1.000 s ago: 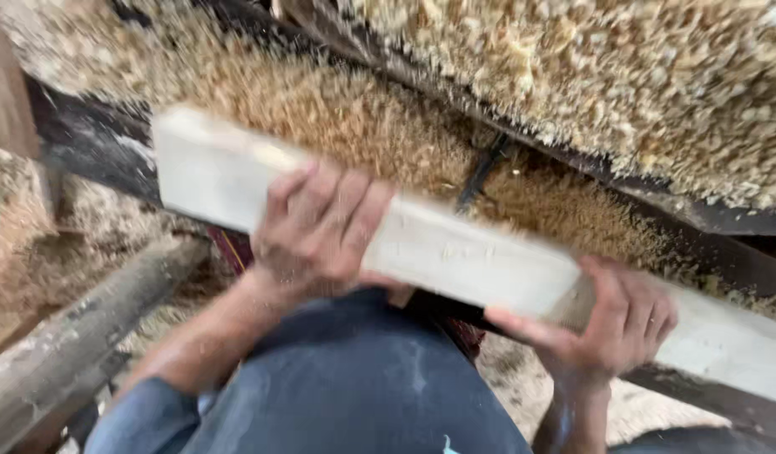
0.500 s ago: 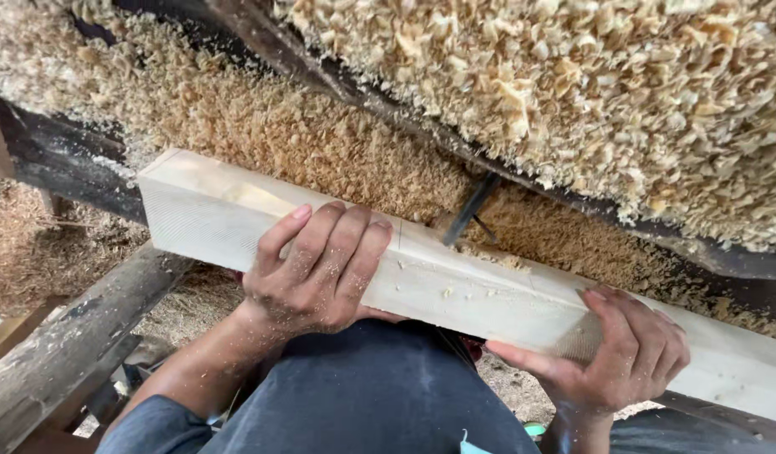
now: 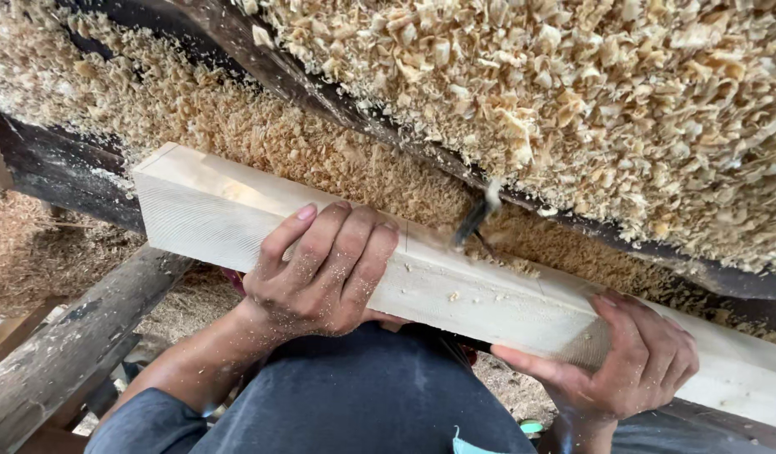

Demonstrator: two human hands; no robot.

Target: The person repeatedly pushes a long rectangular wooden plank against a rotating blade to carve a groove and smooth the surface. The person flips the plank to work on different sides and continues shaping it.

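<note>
A pale wooden beam [image 3: 455, 286] runs from the upper left of the frame down to the lower right, lying against a bed of wood shavings [image 3: 522, 92]. The left hand [image 3: 325, 269] grips over its near edge at centre, fingers wrapped on top. The right hand [image 3: 628, 361] clasps the beam at lower right. A blurred dark blade [image 3: 476, 217] touches its top edge.

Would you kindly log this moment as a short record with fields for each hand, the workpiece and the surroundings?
Left hand: left hand lies palm down over the near top edge of the wooden beam, fingers spread, dusted with chips.
Right hand: right hand wraps the beam's near face further along, thumb beneath.
Workpiece: pale, square-edged beam, running slantwise across the view.
Machine: dark frame behind the beam; a blurred thin part meets the beam's far edge.
Surroundings: wood shavings heaped above and behind; weathered timber at lower left.
</note>
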